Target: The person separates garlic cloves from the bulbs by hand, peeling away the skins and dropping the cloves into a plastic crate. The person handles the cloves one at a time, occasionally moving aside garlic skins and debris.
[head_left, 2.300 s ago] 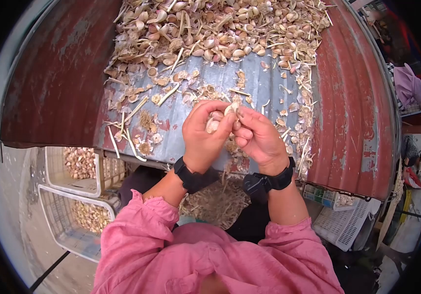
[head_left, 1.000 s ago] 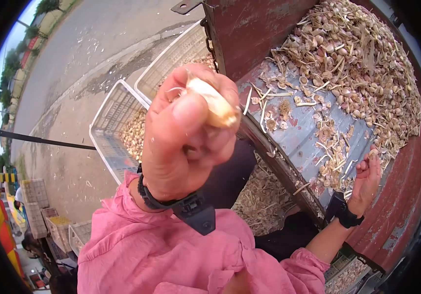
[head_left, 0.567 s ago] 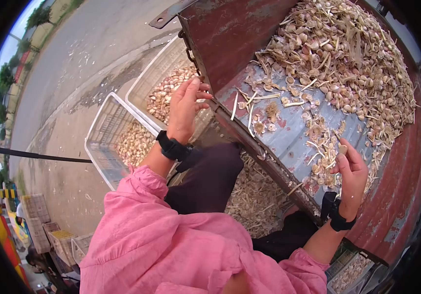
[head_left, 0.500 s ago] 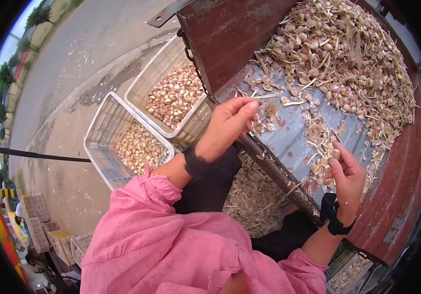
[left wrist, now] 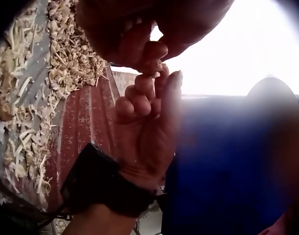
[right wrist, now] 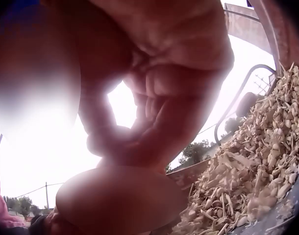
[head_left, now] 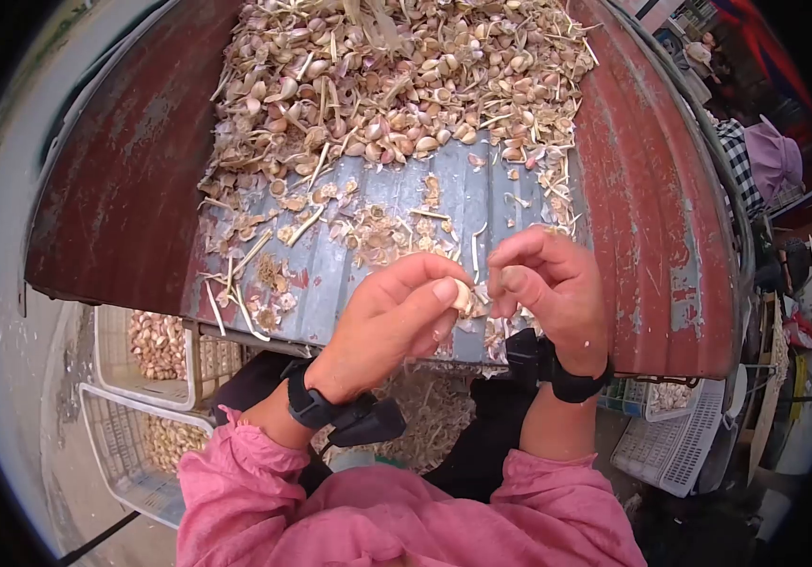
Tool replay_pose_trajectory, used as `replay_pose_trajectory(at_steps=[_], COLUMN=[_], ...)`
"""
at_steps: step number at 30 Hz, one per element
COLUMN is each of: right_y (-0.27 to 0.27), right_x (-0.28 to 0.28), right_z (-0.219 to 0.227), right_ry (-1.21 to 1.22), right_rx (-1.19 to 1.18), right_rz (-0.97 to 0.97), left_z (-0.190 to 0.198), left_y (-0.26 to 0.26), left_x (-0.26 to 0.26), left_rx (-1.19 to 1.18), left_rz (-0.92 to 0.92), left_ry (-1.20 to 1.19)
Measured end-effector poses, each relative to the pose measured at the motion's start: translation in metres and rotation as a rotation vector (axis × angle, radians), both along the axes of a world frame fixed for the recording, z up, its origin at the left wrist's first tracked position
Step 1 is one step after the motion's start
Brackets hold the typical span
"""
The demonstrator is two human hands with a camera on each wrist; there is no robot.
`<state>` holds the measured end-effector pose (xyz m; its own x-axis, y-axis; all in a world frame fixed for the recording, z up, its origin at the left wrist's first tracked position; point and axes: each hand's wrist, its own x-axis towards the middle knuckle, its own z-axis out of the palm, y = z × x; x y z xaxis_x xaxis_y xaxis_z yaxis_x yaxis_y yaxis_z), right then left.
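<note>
In the head view both hands are close together over the near edge of the grey corrugated metal sheet (head_left: 330, 283). My left hand (head_left: 382, 317) pinches a pale garlic clove (head_left: 464, 299) between thumb and forefinger. My right hand (head_left: 557, 293) is just right of it, fingers curled, thumb and forefinger tips close together beside the clove. The left wrist view has the right hand (left wrist: 147, 112) below the left, its fingertips right at the clove (left wrist: 158, 66). In the right wrist view the right hand (right wrist: 154, 98) is dark and blurred; I cannot tell whether its fingertips hold anything.
A large heap of garlic cloves (head_left: 406, 85) covers the sheet's far part, with peel and stalks (head_left: 382, 231) scattered nearer. Red metal panels (head_left: 656, 236) flank it. Two crates of cloves, an upper one (head_left: 141, 386) and a lower one (head_left: 132, 484), stand lower left. Stalk litter (head_left: 425, 416) lies below the edge.
The head view has turned from the crates back to the heap. My left hand, over the crate 0.6 s ago, has come back right beside my right hand. It now pinches a clove.
</note>
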<state>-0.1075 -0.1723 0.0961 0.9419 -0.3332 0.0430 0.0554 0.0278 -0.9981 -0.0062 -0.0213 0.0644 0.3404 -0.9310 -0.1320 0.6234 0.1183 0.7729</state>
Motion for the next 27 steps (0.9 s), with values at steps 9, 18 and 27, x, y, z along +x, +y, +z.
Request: replay_pose_trajectory(at_steps=[9,18,27], right_y=[-0.105,-0.098,-0.038], right_x=[0.146,0.156,0.06], right_z=[-0.111,-0.107,-0.082], right_ry=[0.177,0.75,0.081], right_rx=[-1.051,-0.729,0.818], right_rz=[-0.297,0.108,-0.011], left_z=[0.07,0.068,0.07], left_y=[0.042,0.053,0.051], left_x=[-0.036,-0.033,-0.049], left_rx=[-0.688,-0.853,-0.871], left_rz=[-0.27,-0.39,-0.552], left_ry=[0.354,0.574,0.789])
